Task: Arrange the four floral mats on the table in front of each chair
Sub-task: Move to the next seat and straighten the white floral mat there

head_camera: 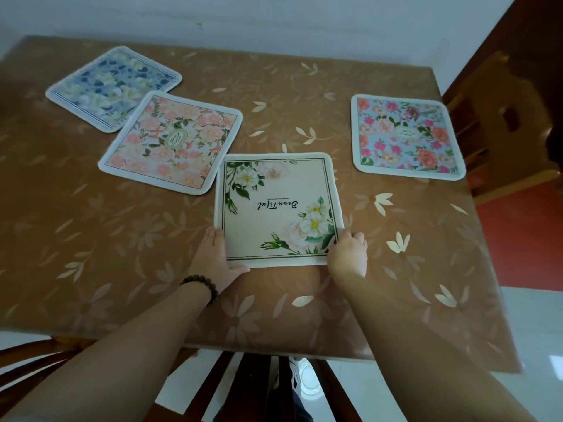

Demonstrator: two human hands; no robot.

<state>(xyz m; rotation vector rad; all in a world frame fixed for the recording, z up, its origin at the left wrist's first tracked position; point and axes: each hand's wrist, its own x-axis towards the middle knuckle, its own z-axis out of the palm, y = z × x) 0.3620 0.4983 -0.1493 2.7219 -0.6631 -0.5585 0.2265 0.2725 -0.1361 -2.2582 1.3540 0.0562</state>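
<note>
Brown leaf-print counter [304, 95], white wall behind. Left hand [214, 257], right hand [348, 254] fingers pinching cream mat [278, 208] near corners, mid-counter toward near edge. Risk: sliding nudges overlapping pink mat [170, 141]; slick cover may skew it.

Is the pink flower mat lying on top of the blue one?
Yes, a corner of the pink mat overlaps the near edge of the blue mat at the table's far left.
</note>
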